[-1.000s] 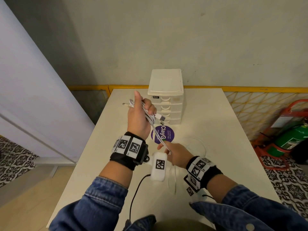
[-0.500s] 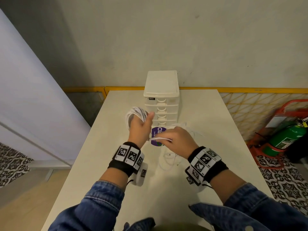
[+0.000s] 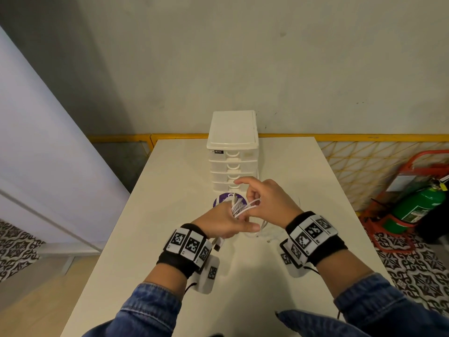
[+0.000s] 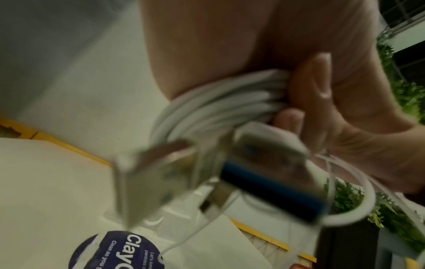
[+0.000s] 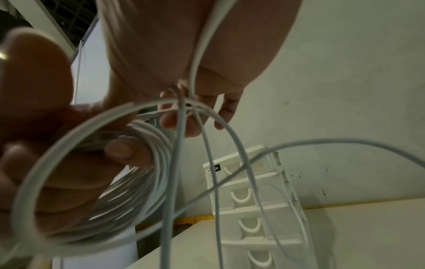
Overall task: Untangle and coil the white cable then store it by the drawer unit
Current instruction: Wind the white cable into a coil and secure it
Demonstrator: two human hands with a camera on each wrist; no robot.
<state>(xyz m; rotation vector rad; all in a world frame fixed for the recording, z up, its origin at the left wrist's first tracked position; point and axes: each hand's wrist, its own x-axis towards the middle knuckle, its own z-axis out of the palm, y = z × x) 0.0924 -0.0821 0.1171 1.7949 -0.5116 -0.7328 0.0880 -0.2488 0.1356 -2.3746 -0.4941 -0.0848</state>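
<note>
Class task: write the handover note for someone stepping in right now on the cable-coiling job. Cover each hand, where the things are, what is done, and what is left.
Left hand: grips the wound bundle of the white cable, plug ends hanging below it.
Right hand: holds a loose strand, guiding it toward the bundle.
Drawer unit: at the table's far edge, drawers closed. A purple round sticker lies in front of it.
Done: several turns are coiled.
Left: slack lies on the table under the right wrist; wind it in, then set the coil by the drawer unit.
</note>
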